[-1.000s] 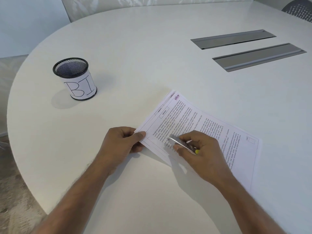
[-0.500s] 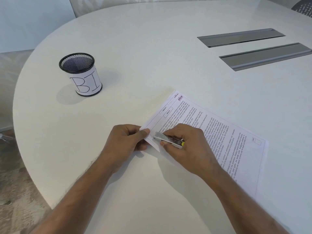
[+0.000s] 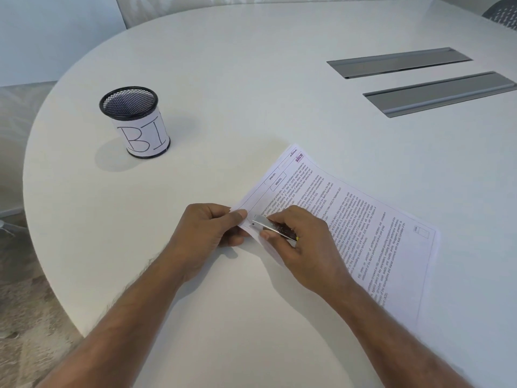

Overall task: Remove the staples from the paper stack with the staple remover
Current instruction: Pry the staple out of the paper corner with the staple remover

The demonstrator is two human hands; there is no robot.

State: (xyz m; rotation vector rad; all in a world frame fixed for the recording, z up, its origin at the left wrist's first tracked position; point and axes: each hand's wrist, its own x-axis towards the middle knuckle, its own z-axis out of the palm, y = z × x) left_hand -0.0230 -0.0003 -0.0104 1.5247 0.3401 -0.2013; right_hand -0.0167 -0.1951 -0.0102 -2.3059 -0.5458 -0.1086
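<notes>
A stack of printed paper sheets (image 3: pixel 363 219) lies at an angle on the white table (image 3: pixel 251 79). My left hand (image 3: pixel 207 233) pinches the near-left corner of the stack between thumb and fingers. My right hand (image 3: pixel 302 245) holds a flat silver staple remover (image 3: pixel 272 227) with a bit of yellow at its back end. The tool's tip rests on that same corner, just right of my left thumb. I cannot make out a staple; it is too small or hidden under the tool.
A black mesh cup (image 3: pixel 135 121) with a paper label reading "BI" stands to the left of the stack. Two grey metal cable slots (image 3: pixel 400 61) (image 3: pixel 439 93) are set in the table at the far right. The table's curved edge runs down the left side.
My right hand slid the staple remover left across the page, from mid-sheet to the corner held by my left hand. My left hand kept its pinch.
</notes>
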